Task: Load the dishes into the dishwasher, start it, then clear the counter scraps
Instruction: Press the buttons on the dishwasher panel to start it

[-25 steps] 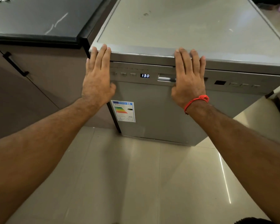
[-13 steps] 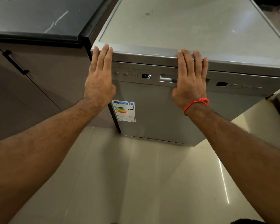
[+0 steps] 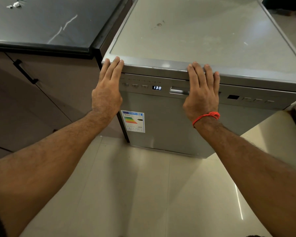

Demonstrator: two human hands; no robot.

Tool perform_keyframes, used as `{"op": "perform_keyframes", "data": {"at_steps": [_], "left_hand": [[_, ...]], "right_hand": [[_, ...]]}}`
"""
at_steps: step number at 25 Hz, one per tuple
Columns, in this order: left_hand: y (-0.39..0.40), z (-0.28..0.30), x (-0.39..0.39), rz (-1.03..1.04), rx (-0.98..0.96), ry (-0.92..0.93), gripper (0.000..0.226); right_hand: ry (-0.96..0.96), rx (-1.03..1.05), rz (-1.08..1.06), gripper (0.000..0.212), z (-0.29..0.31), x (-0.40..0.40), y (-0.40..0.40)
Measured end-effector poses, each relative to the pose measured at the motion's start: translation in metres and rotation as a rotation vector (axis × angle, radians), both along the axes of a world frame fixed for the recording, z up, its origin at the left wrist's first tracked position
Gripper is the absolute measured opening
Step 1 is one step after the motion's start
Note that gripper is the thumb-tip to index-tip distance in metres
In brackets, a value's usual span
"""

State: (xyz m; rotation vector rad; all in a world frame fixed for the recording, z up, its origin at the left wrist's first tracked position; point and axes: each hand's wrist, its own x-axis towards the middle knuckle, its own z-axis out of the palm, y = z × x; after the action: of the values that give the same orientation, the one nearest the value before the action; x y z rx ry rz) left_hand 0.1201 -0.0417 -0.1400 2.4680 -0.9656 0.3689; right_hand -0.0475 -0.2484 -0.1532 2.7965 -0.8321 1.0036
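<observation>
Dishwasher (image 3: 203, 40) top is bare to its back edge. Counter (image 3: 46, 24) butts its left side; scraps (image 3: 14, 5) sit at far-left corner.

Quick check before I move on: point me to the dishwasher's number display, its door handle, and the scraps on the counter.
Number display (image 3: 156, 87), head view, on the lit digits reading 130.
Door handle (image 3: 179, 91), head view, on the bare left part beside the right hand.
Scraps (image 3: 15, 4), head view, on a pale bit at the counter's far left.
</observation>
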Motion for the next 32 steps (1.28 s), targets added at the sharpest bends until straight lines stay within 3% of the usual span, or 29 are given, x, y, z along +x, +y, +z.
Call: {"op": "perform_keyframes", "data": {"at_steps": [5,10,18,28,32], "left_hand": [[-0.002,0.017,-0.006,0.068,0.041,0.035,0.088],[0.003,0.048,-0.007,0.045,0.159,0.156,0.092],[0.000,0.108,0.009,-0.078,0.555,0.368,0.094],[-0.002,0.128,0.024,-0.212,0.710,0.475,0.100],[0.005,0.133,0.038,-0.278,0.657,0.567,0.097]], "right_hand": [[0.049,0.107,-0.060,0.073,0.015,0.006,0.006],[0.341,0.191,-0.034,0.069,0.055,0.000,0.008],[0.789,0.407,0.072,0.069,0.138,-0.010,-0.012],[0.879,0.525,0.110,0.082,0.135,0.003,-0.019],[0.904,0.568,0.083,0.070,0.150,0.014,-0.013]]}}
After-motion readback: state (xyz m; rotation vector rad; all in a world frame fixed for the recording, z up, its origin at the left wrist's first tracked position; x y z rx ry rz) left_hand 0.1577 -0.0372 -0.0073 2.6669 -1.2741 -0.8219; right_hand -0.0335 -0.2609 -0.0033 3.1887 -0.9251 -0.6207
